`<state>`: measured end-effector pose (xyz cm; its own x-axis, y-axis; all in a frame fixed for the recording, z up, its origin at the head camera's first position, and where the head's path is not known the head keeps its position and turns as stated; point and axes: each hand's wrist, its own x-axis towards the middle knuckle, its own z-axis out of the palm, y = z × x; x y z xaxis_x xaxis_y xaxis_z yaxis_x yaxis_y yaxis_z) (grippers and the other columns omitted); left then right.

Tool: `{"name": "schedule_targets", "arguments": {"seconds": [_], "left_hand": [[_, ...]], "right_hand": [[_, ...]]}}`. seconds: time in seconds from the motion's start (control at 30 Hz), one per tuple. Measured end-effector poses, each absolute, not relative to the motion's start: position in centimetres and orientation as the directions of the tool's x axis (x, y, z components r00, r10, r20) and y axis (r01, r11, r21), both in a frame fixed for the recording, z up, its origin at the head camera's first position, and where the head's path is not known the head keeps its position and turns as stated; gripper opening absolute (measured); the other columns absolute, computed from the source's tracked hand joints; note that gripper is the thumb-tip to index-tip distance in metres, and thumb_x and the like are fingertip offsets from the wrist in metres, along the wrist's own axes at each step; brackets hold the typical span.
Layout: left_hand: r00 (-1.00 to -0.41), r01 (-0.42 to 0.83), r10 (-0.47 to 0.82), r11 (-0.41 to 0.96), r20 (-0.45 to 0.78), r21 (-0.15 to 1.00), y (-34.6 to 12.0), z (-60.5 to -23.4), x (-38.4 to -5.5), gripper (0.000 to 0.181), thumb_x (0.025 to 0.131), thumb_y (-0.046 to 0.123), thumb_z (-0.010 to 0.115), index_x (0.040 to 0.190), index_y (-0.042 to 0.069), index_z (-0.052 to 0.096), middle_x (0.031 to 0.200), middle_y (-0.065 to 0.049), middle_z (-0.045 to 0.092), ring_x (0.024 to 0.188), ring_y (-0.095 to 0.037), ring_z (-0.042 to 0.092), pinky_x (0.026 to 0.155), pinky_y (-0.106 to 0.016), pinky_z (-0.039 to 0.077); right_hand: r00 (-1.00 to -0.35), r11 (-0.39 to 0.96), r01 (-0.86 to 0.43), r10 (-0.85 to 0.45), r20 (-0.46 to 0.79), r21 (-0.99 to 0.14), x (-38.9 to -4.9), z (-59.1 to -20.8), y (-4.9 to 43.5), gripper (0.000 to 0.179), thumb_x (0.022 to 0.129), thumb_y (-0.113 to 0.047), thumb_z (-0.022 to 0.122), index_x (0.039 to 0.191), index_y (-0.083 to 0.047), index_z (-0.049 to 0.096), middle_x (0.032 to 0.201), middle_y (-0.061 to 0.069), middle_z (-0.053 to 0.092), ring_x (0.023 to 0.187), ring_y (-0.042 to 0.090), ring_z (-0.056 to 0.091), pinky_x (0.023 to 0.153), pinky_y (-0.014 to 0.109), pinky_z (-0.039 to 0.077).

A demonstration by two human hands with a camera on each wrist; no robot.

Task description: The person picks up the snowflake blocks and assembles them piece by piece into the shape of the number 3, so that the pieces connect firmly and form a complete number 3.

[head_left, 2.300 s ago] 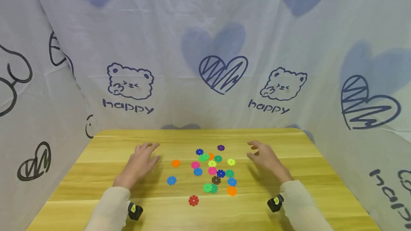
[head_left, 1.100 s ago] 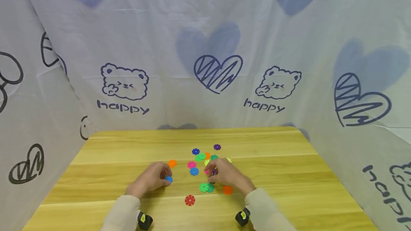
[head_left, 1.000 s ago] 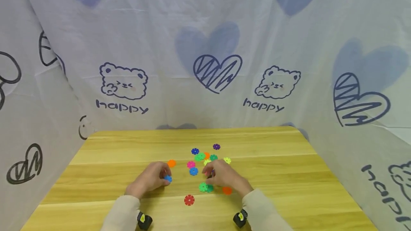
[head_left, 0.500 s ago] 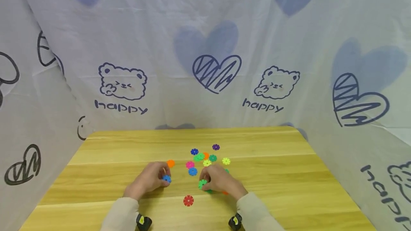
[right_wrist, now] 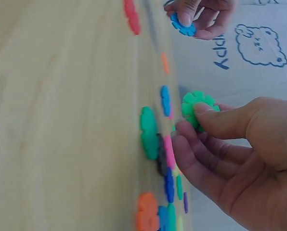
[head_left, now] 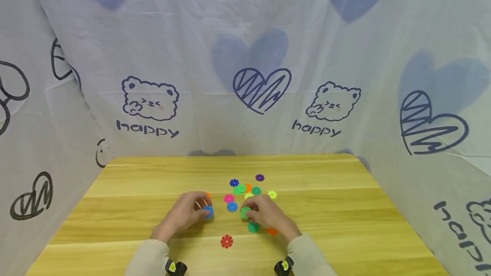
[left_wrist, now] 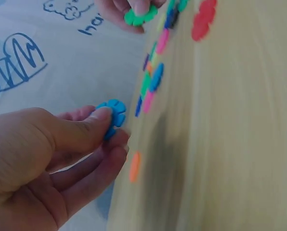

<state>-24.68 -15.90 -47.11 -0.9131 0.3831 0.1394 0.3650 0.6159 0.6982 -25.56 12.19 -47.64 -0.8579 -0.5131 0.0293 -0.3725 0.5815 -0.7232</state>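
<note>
My left hand (head_left: 186, 212) pinches a blue notched plastic disc (left_wrist: 116, 114) between thumb and fingers, raised off the table. With thumb and fingertips my right hand (head_left: 267, 214) grips a light green disc (right_wrist: 197, 105) of the same flower-like kind, also lifted. The two hands face each other with a gap between them. A dark green disc (head_left: 253, 227) lies just below the right hand, and an orange disc (head_left: 272, 231) sits partly under its wrist. Behind the left fingers another orange disc (left_wrist: 135, 166) is half hidden in the head view.
On the wooden table (head_left: 326, 208) lie several more discs: a red disc (head_left: 226, 241) at the front, a blue disc (head_left: 232, 206) and a pink disc (head_left: 229, 198) between the hands, a purple disc (head_left: 260, 177) farther back. A printed cloth (head_left: 203, 110) hangs behind.
Both hands came in from the table's sides. The left took up a blue disc; the right took a light green disc off the dark green one and lifted it.
</note>
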Motion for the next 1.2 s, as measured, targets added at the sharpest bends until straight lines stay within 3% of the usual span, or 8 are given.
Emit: {"name": "schedule_targets", "arguments": {"seconds": [0.2, 0.43, 0.67, 0.97, 1.2], "left_hand": [[-0.927, 0.340, 0.334, 0.546, 0.173, 0.766, -14.5, -46.2, -24.3, 0.011, 0.092, 0.001, 0.074, 0.101, 0.007, 0.073, 0.090, -0.006, 0.073, 0.073, -0.011, 0.067, 0.066, -0.019, 0.056], [-0.906, 0.386, 0.357, 0.468, 0.229, 0.795, -12.9, -45.1, -23.4, 0.019, 0.089, -0.006, 0.074, 0.106, 0.003, 0.074, 0.095, -0.010, 0.076, 0.077, -0.015, 0.071, 0.067, -0.020, 0.059], [-0.901, 0.390, 0.357, 0.418, 0.247, 0.820, -11.7, -44.5, -22.6, 0.023, 0.089, -0.007, 0.074, 0.109, 0.003, 0.075, 0.094, -0.015, 0.076, 0.075, -0.016, 0.073, 0.068, -0.020, 0.059], [-0.898, 0.403, 0.351, 0.412, 0.266, 0.817, -11.0, -44.4, -22.3, 0.022, 0.088, -0.002, 0.076, 0.110, 0.004, 0.074, 0.093, -0.010, 0.076, 0.075, -0.013, 0.072, 0.069, -0.020, 0.059], [-0.901, 0.385, 0.362, 0.409, 0.240, 0.827, -10.7, -44.3, -22.2, 0.023, 0.091, -0.002, 0.073, 0.113, 0.003, 0.074, 0.096, -0.016, 0.077, 0.074, -0.014, 0.071, 0.067, -0.022, 0.059]], "right_hand": [[-0.875, 0.524, -0.342, -0.480, 0.061, -0.780, -25.4, -46.7, 12.2, 0.020, 0.099, -0.002, 0.066, 0.117, -0.001, 0.074, 0.088, 0.008, 0.067, 0.069, 0.020, 0.068, 0.062, 0.027, 0.060], [-0.883, 0.504, -0.357, -0.457, 0.108, -0.787, -25.2, -45.9, 11.9, 0.020, 0.100, -0.002, 0.064, 0.117, -0.003, 0.075, 0.084, 0.013, 0.073, 0.069, 0.022, 0.067, 0.060, 0.025, 0.056], [-0.890, 0.444, -0.352, -0.431, 0.147, -0.824, -24.5, -45.2, 11.9, 0.018, 0.099, -0.002, 0.067, 0.115, -0.007, 0.073, 0.089, 0.014, 0.072, 0.075, 0.033, 0.072, 0.062, 0.029, 0.060], [-0.875, 0.431, -0.415, -0.432, 0.220, -0.801, -23.9, -44.5, 11.9, 0.012, 0.096, -0.002, 0.070, 0.105, -0.005, 0.076, 0.100, 0.010, 0.077, 0.082, 0.027, 0.075, 0.072, 0.023, 0.061], [-0.860, 0.418, -0.463, -0.424, 0.282, -0.782, -23.6, -44.5, 11.9, 0.009, 0.093, 0.000, 0.072, 0.098, -0.006, 0.078, 0.098, 0.010, 0.076, 0.080, 0.029, 0.074, 0.071, 0.024, 0.061]]}}
